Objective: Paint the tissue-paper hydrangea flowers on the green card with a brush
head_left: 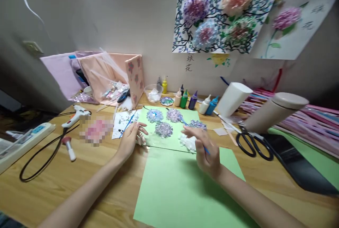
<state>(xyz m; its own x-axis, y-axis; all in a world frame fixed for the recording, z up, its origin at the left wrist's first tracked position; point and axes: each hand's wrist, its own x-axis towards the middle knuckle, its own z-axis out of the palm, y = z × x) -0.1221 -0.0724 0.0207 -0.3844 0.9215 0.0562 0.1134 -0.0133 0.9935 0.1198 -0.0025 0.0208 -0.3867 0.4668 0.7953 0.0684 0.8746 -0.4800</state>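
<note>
My right hand point(208, 150) grips a slim blue paintbrush point(206, 149), its tip end pointing toward a lilac paper flower point(174, 115). A white ruffled flower point(187, 142) lies partly under that hand. My left hand point(131, 138) rests at the left edge of the upper green sheet point(159, 144), fingers curled around a crumpled whitish piece point(141, 139); whether it is tissue or clear plastic I cannot tell. On the sheet also lie a bluish flower point(154, 115), a grey-purple flower point(163, 129) and, partly behind my right hand, another purple one point(198, 125).
A larger green sheet point(182, 189) lies in front. Several paint bottles point(183, 99) and a clear bowl point(153, 94) line the back. Black-handled scissors point(254, 145) and a tumbler point(275, 111) stand right; a glue gun point(76, 115) with its cable lies left.
</note>
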